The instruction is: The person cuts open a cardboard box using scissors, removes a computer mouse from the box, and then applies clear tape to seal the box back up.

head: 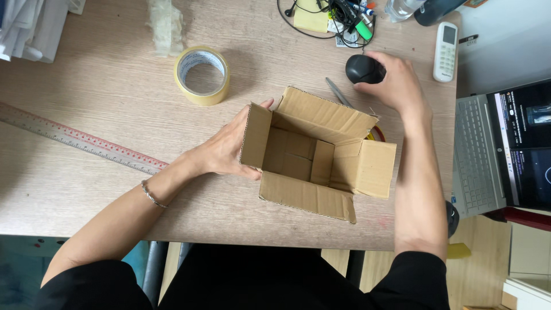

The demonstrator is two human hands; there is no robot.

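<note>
One open cardboard box (pixel 313 158), one tape roll (pixel 202 75), one metal ruler (pixel 80 139), one black mouse (pixel 363 69), one white remote (pixel 445 51), one laptop (pixel 508 152), two hands: left hand (pixel 229 146), right hand (pixel 393 83).

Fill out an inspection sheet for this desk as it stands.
Surface: wooden desk, light grain.
Job's things: open cardboard box, flaps up, looks empty; black computer mouse.
Clutter: roll of tape, metal ruler, remote control, pens, yellow notepad, papers.
Grippers: left hand steadies the box's left flap; right hand grips the mouse.
Cables: black cable looped by the notepad.
Surroundings: open laptop at right.
</note>
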